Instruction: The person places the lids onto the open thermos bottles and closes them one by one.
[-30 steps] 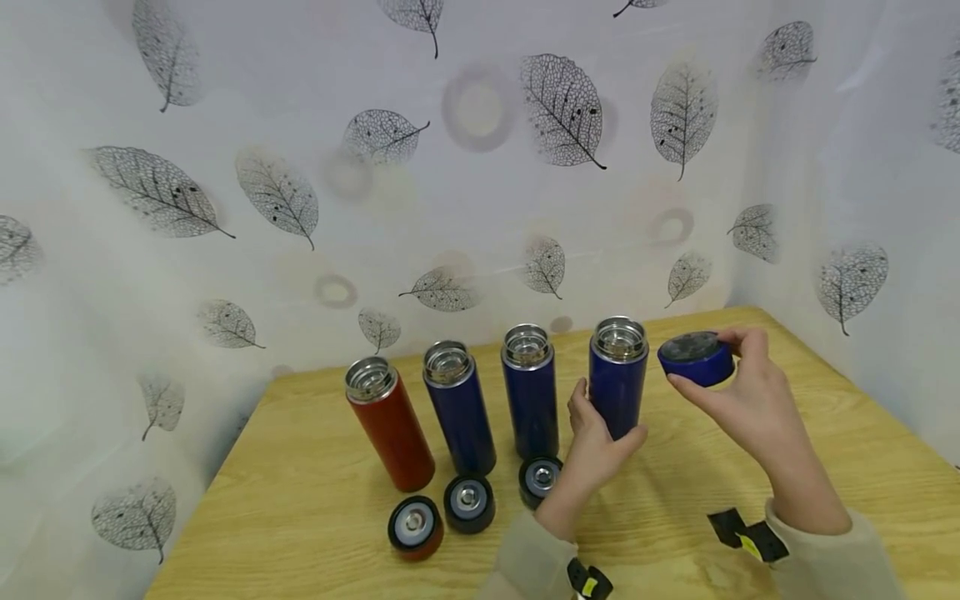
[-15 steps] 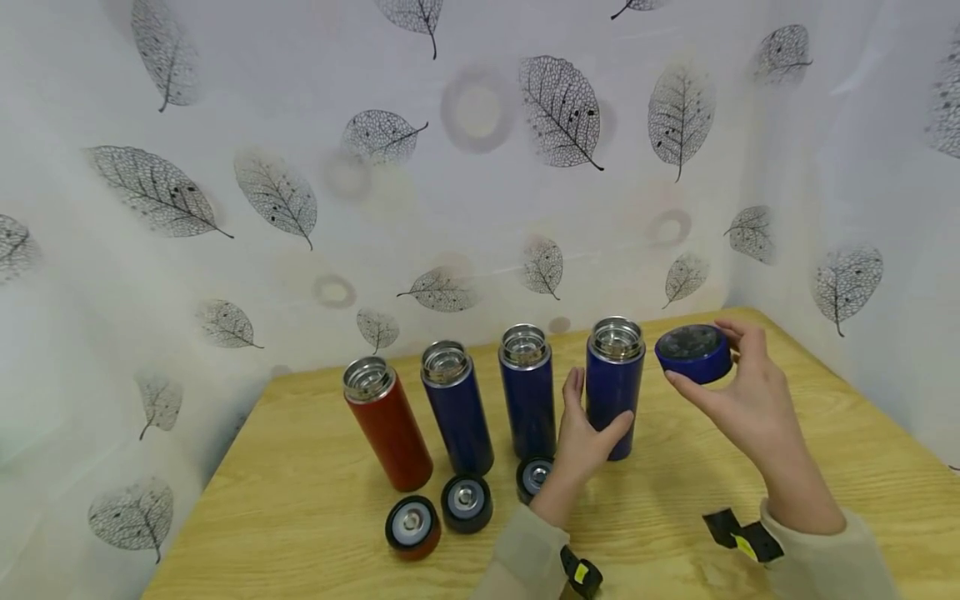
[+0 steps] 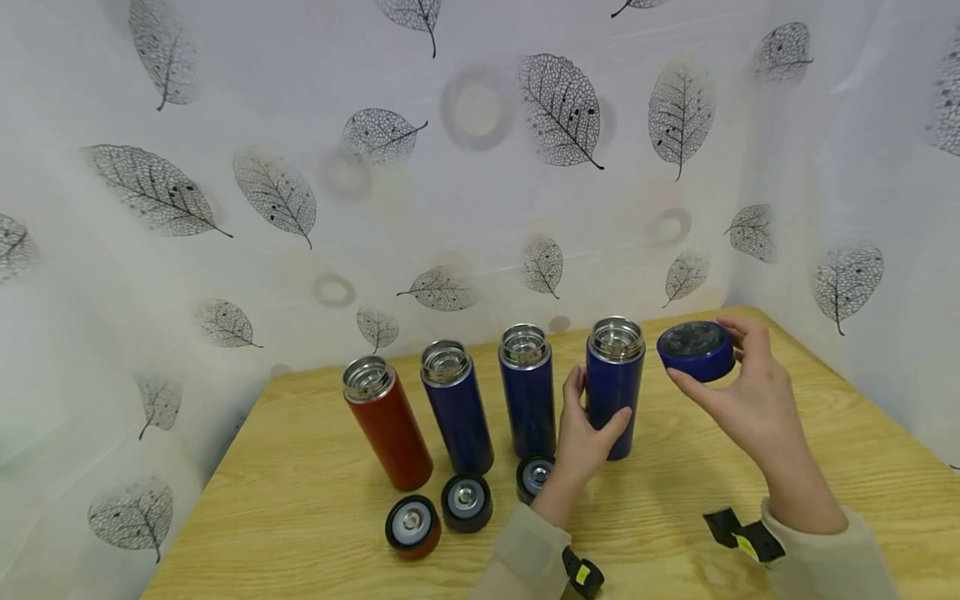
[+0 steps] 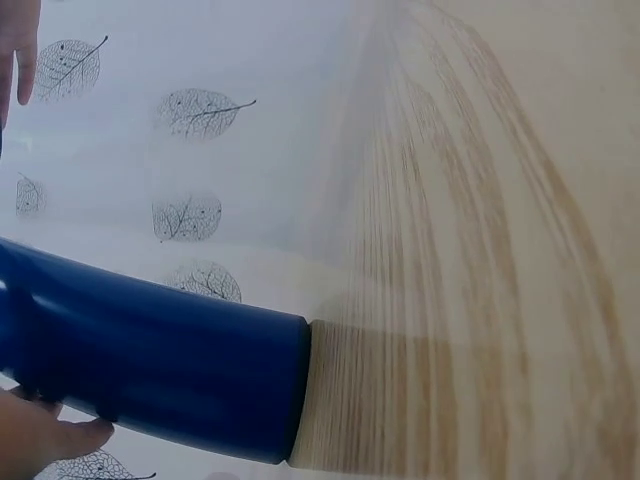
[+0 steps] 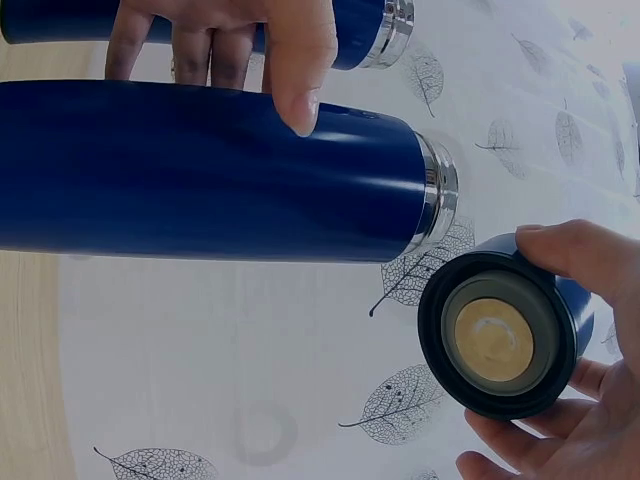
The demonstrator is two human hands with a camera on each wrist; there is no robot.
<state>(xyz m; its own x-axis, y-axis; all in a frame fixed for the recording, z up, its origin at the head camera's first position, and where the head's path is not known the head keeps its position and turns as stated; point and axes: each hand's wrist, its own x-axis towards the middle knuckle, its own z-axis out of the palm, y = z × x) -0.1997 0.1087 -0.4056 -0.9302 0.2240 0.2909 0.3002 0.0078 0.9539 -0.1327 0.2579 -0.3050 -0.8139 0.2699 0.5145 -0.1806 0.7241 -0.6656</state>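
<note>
A person's left hand (image 3: 588,437) held the rightmost blue bottle (image 3: 617,392), thumb on the near side and fingers round the left, while the bottle appeared to stand on the wooden table (image 3: 285,508). The right hand (image 3: 756,392) pinched a blue lid (image 3: 697,354) by its edge between thumb and fingers, in the air just right of the bottle's bare metal mouth, not touching it.

To the left stood a second blue bottle (image 3: 528,396), a third blue bottle (image 3: 461,421) and a red bottle (image 3: 390,433), all without lids. In front lay a red lid (image 3: 413,527), a dark lid (image 3: 467,503) and a partly hidden lid (image 3: 535,477), undersides up.

The likeliest mishap seemed a dropped lid, since only an edge pinch supported it. The held bottle, tall and narrow, could tip if the lid knocked its rim while the left hand's hold was light; leaning left, it could strike its neighbour. The left forearm, close to the partly hidden lid, might nudge it. Whether any bottle held liquid could not be told.
</note>
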